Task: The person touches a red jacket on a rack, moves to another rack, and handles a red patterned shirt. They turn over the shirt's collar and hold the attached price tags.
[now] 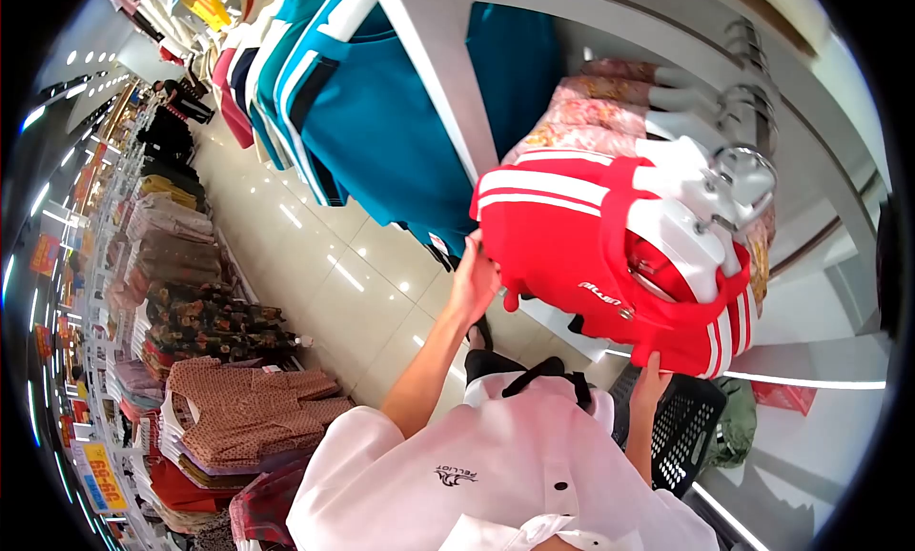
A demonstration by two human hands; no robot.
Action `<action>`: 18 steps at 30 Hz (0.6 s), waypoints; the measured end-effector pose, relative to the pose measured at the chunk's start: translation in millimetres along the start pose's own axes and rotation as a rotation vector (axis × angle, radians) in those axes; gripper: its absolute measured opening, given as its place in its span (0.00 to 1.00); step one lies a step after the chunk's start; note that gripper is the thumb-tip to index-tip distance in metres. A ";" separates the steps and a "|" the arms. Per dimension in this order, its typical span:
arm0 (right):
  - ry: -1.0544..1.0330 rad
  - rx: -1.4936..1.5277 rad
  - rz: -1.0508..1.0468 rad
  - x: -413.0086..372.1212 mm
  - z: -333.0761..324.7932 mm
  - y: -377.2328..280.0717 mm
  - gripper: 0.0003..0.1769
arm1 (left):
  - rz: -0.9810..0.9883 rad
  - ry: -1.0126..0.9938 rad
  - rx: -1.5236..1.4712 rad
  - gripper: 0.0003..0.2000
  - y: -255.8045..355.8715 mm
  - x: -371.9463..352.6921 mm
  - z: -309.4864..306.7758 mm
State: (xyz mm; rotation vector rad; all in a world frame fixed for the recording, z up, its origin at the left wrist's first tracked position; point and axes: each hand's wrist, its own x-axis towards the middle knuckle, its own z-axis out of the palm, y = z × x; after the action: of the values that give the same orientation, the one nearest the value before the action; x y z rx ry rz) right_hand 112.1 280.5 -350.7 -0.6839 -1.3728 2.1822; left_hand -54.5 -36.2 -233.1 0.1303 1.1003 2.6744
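Observation:
A red shirt with white stripes hangs on a white hanger from a chrome hook on a rack. My left hand grips the shirt's edge on its left side, fingers closed on the fabric. My right hand holds the shirt's lower edge near the white-striped part. Behind the red shirt hang several floral pink garments on white hangers.
Teal shirts hang on the rack to the left. A black plastic basket sits by my right arm. Folded patterned clothes fill shelves across the tiled aisle. I wear a white shirt.

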 end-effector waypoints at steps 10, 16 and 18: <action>0.240 0.097 -0.089 -1.8 44.2 -20.9 0.25 | -0.522 -0.117 0.409 0.17 4.4 -2.6 -56.5; 0.223 0.309 0.092 25.5 -9.8 6.6 0.23 | -0.421 -0.228 0.882 0.21 -18.2 15.3 -60.7; 0.267 0.319 0.240 37.3 -5.1 17.7 0.22 | -0.401 -0.277 0.808 0.21 -41.3 16.3 -68.5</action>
State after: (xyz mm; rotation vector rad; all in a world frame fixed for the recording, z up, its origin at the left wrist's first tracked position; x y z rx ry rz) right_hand 84.6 300.3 -374.8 -1.0118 -0.8208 2.3175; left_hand -74.3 -50.3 -311.1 0.3604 1.8011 1.6822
